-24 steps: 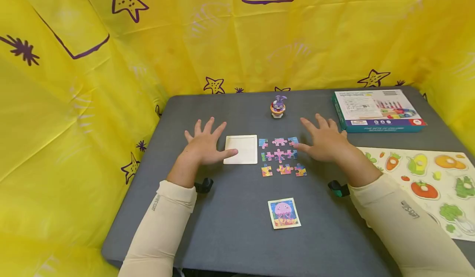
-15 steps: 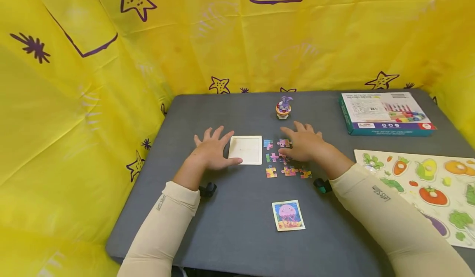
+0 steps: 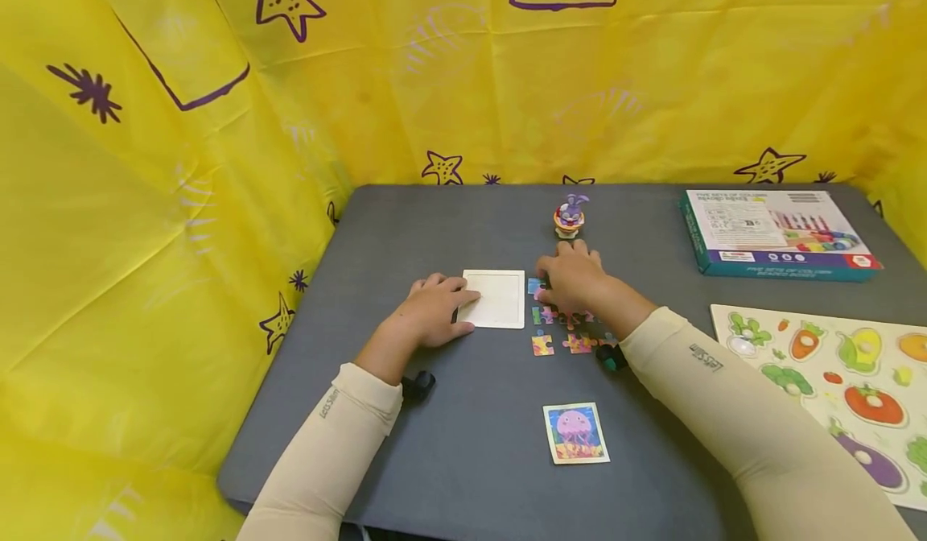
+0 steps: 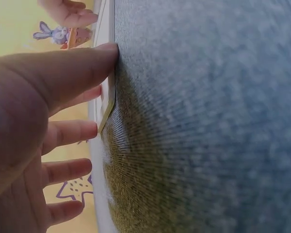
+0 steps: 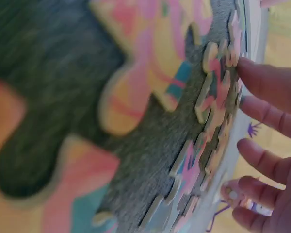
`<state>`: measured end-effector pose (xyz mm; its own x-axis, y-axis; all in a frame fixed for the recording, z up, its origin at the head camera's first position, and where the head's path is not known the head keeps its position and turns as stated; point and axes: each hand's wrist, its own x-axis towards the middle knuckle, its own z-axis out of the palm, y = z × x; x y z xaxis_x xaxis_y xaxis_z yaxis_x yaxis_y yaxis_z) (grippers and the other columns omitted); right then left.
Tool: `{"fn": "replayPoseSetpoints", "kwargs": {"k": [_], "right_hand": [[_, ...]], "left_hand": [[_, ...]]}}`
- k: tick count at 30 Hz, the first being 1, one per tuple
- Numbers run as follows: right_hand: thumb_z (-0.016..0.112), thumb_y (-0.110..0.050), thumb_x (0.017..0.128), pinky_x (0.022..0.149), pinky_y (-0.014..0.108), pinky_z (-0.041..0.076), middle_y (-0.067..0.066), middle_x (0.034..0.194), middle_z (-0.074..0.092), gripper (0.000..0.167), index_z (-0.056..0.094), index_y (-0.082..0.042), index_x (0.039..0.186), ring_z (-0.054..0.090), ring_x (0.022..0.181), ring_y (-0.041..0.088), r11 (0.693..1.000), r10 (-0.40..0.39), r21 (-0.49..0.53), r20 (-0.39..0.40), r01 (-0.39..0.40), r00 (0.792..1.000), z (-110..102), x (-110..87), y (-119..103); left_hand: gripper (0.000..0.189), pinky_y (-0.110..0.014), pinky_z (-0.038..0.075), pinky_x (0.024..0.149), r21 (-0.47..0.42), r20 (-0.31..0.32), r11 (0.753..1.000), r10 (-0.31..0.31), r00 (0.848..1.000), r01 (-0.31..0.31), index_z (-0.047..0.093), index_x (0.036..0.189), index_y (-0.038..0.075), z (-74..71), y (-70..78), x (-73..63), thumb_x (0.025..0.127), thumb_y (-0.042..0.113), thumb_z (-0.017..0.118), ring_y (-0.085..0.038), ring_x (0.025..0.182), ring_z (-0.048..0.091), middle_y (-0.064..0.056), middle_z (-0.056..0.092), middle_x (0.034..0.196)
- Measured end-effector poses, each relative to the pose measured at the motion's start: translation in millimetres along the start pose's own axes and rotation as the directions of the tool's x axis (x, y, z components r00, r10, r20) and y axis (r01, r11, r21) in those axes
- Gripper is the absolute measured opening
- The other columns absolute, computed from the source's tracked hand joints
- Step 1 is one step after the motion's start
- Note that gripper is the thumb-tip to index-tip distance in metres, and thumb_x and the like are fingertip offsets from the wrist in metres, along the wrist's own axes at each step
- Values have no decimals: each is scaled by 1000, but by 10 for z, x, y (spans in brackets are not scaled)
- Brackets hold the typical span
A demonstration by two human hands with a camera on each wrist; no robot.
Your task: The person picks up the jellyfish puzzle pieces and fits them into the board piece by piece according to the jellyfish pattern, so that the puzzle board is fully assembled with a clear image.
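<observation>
In the head view my left hand [image 3: 432, 311] is at the left side of a white square puzzle tray [image 3: 494, 299]. The left wrist view has the thumb [image 4: 82, 70] against the tray's edge, with the other fingers extended apart. My right hand [image 3: 575, 277] is over the upper part of several jigsaw pieces [image 3: 579, 343] lying right of the tray. Its thumb and index finger are beside the upper-left piece [image 3: 534, 286]; a gap shows between these fingertips in the right wrist view. Part of the pieces is hidden under the hand.
A jellyfish picture card [image 3: 576, 434] lies nearer on the grey table [image 3: 463, 444]. Behind the right hand stands a purple rabbit figurine [image 3: 570, 217]. To the right are a boxed bead set [image 3: 778, 235] and a vegetable puzzle board [image 3: 840, 392].
My right hand has moved left, from the right of the pieces to above them. My left hand has drawn its spread fingers in and come down to the tray's left side.
</observation>
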<state>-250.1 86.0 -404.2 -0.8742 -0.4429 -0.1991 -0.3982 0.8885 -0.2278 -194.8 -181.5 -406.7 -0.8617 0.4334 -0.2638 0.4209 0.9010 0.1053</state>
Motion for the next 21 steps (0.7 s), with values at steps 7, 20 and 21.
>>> {"fn": "replayPoseSetpoints", "kwargs": {"k": [7, 20, 21], "right_hand": [[82, -22, 87, 80, 44, 49, 8, 91, 65, 25, 67, -7, 100, 59, 89, 28, 984, -46, 174, -29, 51, 999, -38, 111, 17], [75, -16, 87, 73, 32, 47, 5, 88, 68, 10, 73, -9, 94, 59, 85, 22, 897, -4, 441, 31, -10, 1000, 11, 352, -290], [74, -16, 86, 73, 31, 47, 4, 89, 68, 9, 72, -10, 92, 59, 86, 22, 907, -4, 421, 34, -11, 999, 37, 389, -328]], "left_hand": [[55, -56, 32, 114, -12, 5, 1000, -17, 1000, 17, 49, 153, 28, 14, -2, 10, 101, 44, 60, -33, 145, 38, -6, 42, 160], [50, -54, 37, 108, -35, -58, 999, -35, 998, 33, 56, 147, 26, 36, 34, 19, 99, 39, 66, -34, 137, 42, -9, 48, 152], [50, -54, 37, 107, -39, -66, 999, -33, 997, 30, 57, 146, 25, 43, 37, 24, 99, 38, 67, -34, 136, 43, -9, 49, 151]]}}
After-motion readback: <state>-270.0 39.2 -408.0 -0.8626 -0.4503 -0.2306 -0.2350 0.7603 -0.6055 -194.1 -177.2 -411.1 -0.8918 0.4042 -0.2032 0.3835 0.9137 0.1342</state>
